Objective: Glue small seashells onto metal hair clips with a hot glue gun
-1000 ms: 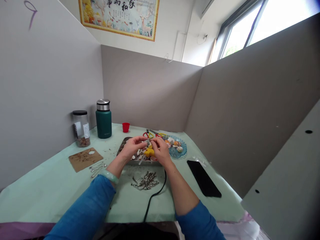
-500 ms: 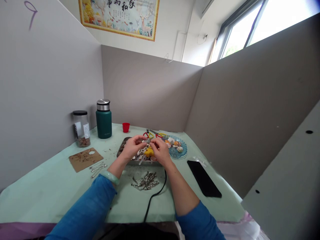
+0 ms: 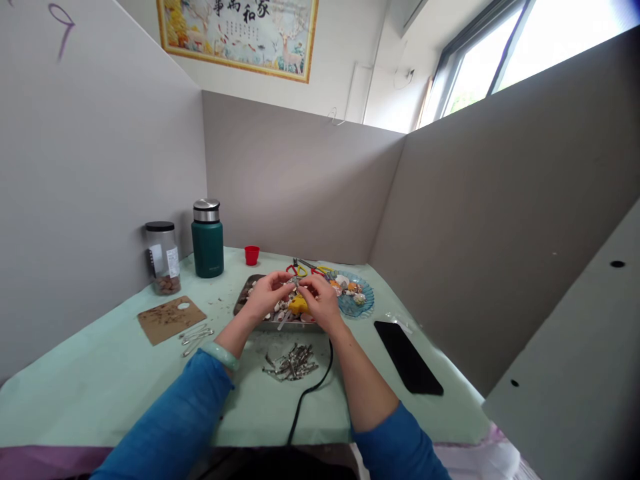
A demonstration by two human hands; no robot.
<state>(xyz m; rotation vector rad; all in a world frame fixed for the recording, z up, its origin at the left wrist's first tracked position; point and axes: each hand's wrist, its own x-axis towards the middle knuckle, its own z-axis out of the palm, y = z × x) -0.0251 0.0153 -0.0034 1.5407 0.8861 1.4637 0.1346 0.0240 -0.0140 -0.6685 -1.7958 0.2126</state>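
My left hand (image 3: 267, 295) and my right hand (image 3: 320, 301) meet over a metal tray (image 3: 300, 327), fingertips pinched together. Between them is a small greyish thing (image 3: 295, 283), mostly covered by the fingers and too small to name. Seashells (image 3: 280, 310) fill the tray below. Among them, close to my right hand, lies a yellow object (image 3: 299, 305), partly hidden. In front of the tray is a pile of silvery metal clips (image 3: 293, 362). A blue scalloped plate (image 3: 367, 303) with shells stands just right of my right hand.
Pliers (image 3: 300, 269) with red and yellow handles lie behind the tray. A black cord (image 3: 299, 408) runs to the table's front edge. At left stand a green flask (image 3: 207, 248) and a jar (image 3: 163, 260), near cardboard (image 3: 171, 319) and wire pins (image 3: 195, 337). A black phone-like slab (image 3: 409, 357) lies right.
Both hands stay in nearly the same place. The fingers have shifted slightly around the small greyish thing, which shows a little differently; the rest is unchanged.
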